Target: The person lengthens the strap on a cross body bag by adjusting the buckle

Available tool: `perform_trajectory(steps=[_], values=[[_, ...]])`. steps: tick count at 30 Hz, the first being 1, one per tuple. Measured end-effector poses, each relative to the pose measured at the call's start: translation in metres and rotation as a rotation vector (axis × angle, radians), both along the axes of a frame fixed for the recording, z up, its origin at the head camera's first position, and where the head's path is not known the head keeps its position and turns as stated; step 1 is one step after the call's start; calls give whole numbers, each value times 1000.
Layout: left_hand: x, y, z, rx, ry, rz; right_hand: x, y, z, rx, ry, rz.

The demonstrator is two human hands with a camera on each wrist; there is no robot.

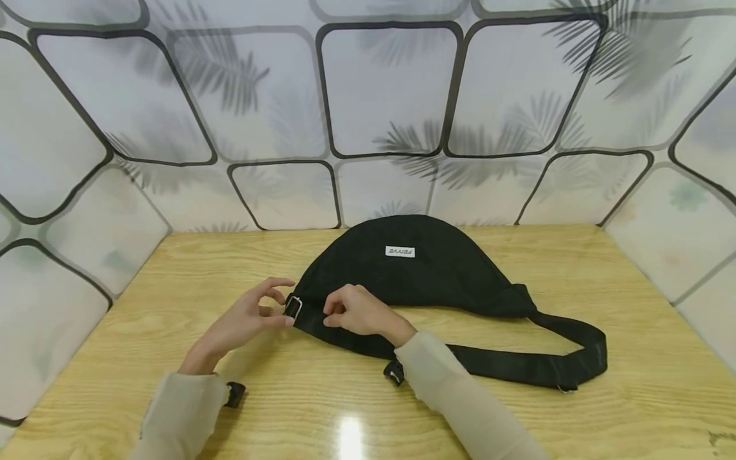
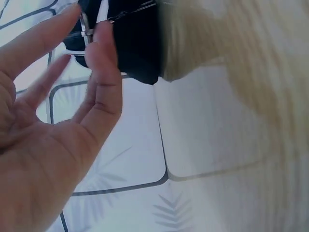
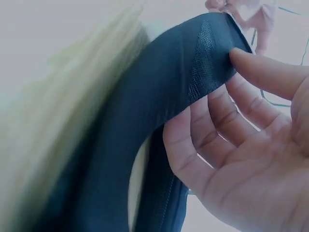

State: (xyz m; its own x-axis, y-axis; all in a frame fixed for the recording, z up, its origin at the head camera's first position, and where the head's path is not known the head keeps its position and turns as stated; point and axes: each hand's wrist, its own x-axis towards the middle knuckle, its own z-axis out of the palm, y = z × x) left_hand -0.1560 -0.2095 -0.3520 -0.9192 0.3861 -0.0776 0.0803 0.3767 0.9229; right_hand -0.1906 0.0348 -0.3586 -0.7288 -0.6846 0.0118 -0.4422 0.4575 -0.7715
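Observation:
A black waist bag (image 1: 420, 275) with a small white label lies on the table, its strap (image 1: 506, 363) looping out to the right. At the bag's left end, the left hand (image 1: 238, 322) holds a metal buckle (image 1: 294, 307) between thumb and fingers; the left wrist view shows the fingertips at the buckle (image 2: 87, 33). Just right of it, the right hand (image 1: 362, 312) pinches the black strap. In the right wrist view, the thumb of the right hand (image 3: 231, 116) lies on the wide webbing (image 3: 159, 72) with the fingers beneath it.
The wooden table (image 1: 310, 421) reaches back to a patterned cloth backdrop (image 1: 391, 89), which also rises on both sides. Dark wrist-worn pieces show beside both sleeves. A metal adjuster (image 1: 566, 388) sits on the strap at the right.

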Motion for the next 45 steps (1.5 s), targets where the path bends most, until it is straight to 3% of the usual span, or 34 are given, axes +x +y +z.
perform_trajectory(steps=[6, 12, 29, 45], values=[[-1, -1, -6, -24, 184, -143, -4, -2, -2, -33, -44, -13], [-2, 1, -8, -58, 287, -155, -5, -4, -3, -40, -90, -43], [-2, 2, -5, -173, 294, -110, -3, -5, -6, -203, -309, -156], [-3, 9, -3, -165, 278, -135, 4, -15, -5, -275, -330, -258]])
